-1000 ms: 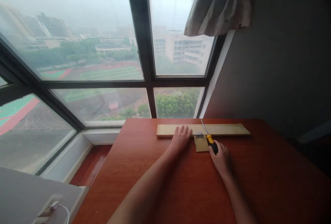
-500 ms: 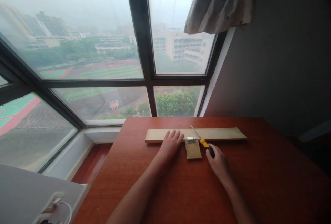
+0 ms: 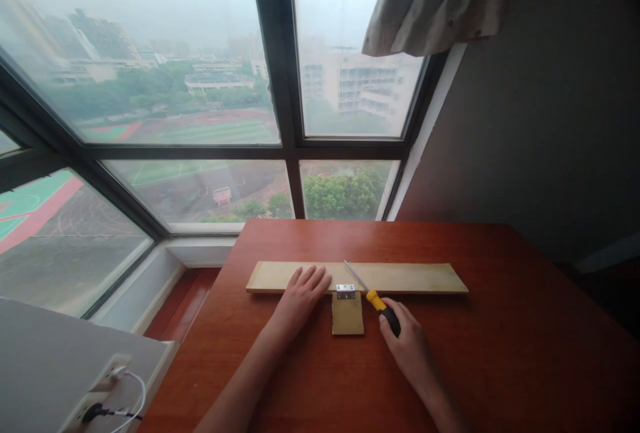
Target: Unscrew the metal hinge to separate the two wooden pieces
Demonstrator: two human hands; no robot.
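A long pale wooden board (image 3: 400, 277) lies across the table. My left hand (image 3: 303, 296) rests on its left half, palm down with the fingers stretched out. Just right of that hand, a metal hinge (image 3: 345, 291) sits at the board's near edge, joining it to a small square wooden piece (image 3: 348, 316). My right hand (image 3: 407, 336) is closed round the black and yellow handle of a screwdriver (image 3: 376, 300). The screwdriver's shaft points up and left over the board, its tip beyond the hinge. Whether the tip touches the wood I cannot tell.
The reddish-brown table (image 3: 310, 393) stands against large windows (image 3: 190, 193). A curtain (image 3: 435, 13) hangs at the upper right beside a dark wall (image 3: 540, 126). At the lower left, wall sockets (image 3: 113, 369) hold plugs and cables.
The board, hinge and small piece have shifted left and nearer to me in view, with both hands moving along. The window view has shifted slightly too. Both hands keep their hold.
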